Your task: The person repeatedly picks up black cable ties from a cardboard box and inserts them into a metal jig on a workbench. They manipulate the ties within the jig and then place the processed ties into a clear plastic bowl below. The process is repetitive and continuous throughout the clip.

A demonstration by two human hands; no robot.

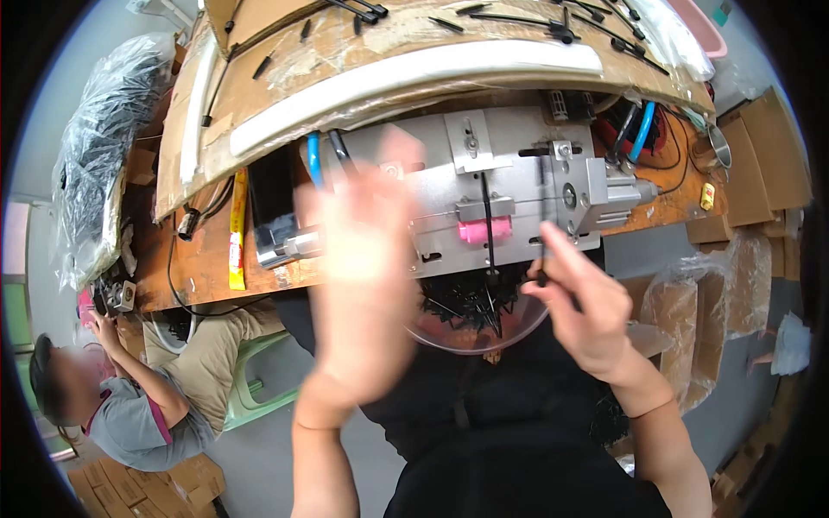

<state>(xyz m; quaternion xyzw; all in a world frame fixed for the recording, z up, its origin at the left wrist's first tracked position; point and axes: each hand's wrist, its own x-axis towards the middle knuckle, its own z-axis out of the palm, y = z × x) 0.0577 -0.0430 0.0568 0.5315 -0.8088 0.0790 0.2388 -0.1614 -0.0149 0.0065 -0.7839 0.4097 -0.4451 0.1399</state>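
Observation:
My left hand (367, 233) is smeared by motion above the left part of a silver metal fixture (432, 194); whether it holds anything does not show. On the right, my right hand (591, 311) is pinched closed near the fixture's front edge. Between its fingertips is a thin black rod, partly blurred and partly hidden by the fingers. Another slim black rod (489, 216) lies lengthwise over the middle of the fixture, crossing a small metal block and a pink piece (475, 230). Below the front edge, a clear bowl (518, 332) holds many small black parts (466, 302).
A cardboard shelf (414, 39) with scattered black rods and a white foam strip (414, 82) overhangs the back. Blue tubes (643, 129) and a metal cylinder (617, 192) are at right. A yellow tube (237, 229) lies on the wooden table. A co-worker (147, 388) sits at left.

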